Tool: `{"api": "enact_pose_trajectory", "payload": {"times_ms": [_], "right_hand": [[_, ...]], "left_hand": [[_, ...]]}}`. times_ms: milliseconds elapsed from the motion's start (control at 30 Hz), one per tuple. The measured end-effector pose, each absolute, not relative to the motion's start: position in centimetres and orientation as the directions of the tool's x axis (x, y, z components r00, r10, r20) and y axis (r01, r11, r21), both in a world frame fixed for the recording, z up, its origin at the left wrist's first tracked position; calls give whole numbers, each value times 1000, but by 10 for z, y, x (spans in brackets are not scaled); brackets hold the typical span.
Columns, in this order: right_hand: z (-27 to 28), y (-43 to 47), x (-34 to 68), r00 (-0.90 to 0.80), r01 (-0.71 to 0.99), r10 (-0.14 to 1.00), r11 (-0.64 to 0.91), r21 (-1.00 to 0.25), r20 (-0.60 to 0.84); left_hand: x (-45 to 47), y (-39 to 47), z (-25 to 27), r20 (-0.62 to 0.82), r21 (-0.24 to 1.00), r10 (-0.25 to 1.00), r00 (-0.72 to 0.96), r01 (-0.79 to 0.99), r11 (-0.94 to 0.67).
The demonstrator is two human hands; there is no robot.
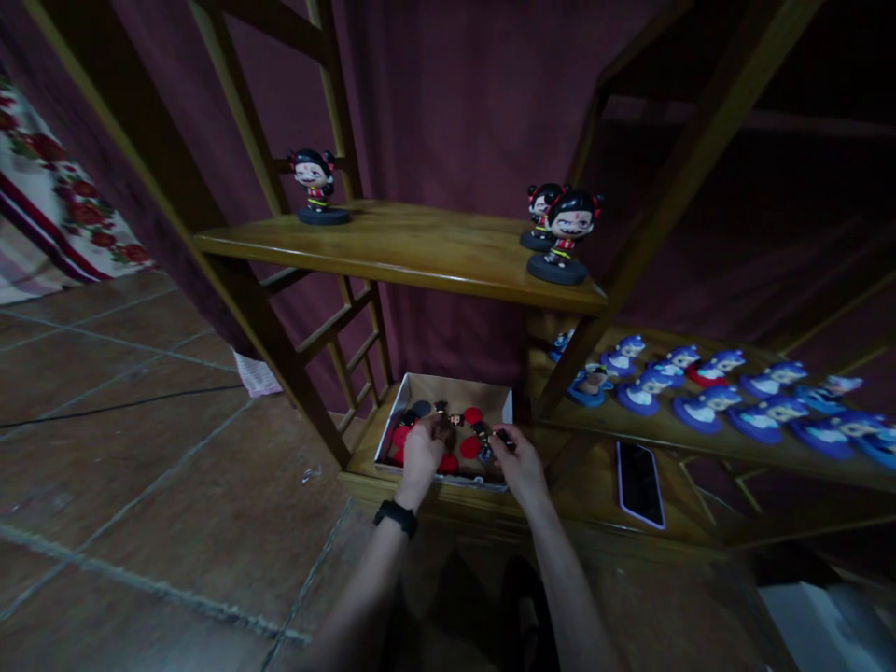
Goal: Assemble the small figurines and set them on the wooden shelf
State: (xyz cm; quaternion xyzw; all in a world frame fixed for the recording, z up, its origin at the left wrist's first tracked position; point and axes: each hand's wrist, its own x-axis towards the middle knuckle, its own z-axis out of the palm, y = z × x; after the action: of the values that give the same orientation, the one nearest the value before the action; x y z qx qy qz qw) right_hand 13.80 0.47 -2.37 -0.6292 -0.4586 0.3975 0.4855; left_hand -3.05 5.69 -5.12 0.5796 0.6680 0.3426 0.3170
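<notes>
A shallow open cardboard box sits on the low shelf, holding small black-haired figurines and several red round pieces. My left hand, with a dark band on its wrist, reaches into the box with its fingers curled together. What lies in its fingertips is hidden, though figurine parts are right beside them. At the box's right side, my right hand pinches a small dark figurine between thumb and fingers. Its details are too dim to make out.
On the wooden shelf above stand a figurine at left and two at right, the nearer one by the edge. Several blue-and-white figurines line the right shelf. A phone lies below. Wooden posts frame the box.
</notes>
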Motion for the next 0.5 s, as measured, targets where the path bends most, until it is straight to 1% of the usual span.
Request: {"api": "enact_pose_trajectory", "payload": {"times_ms": [33, 100, 167, 233, 400, 500], "right_hand": [[-23, 5, 139, 268, 189, 962, -105, -976, -52], [-20, 7, 141, 291, 182, 955, -105, -978, -48], [-18, 8, 143, 329, 171, 943, -105, -980, -44], [-17, 9, 145, 350, 163, 936, -103, -981, -40], [-18, 9, 147, 332, 186, 943, -91, -978, -25], [-21, 9, 146, 325, 199, 945, -96, -975, -27]], "left_hand": [[-38, 60, -52, 55, 753, 990, -126, 656, 42], [-50, 66, -53, 120, 601, 989, -91, 799, 0], [-56, 72, -54, 122, 470, 992, -27, 882, -34], [-57, 80, -55, 100, 370, 995, 24, 927, -59], [-50, 96, -51, 7, 186, 1000, 23, 982, -24], [-48, 103, -50, 19, 143, 999, 34, 989, -37]]}}
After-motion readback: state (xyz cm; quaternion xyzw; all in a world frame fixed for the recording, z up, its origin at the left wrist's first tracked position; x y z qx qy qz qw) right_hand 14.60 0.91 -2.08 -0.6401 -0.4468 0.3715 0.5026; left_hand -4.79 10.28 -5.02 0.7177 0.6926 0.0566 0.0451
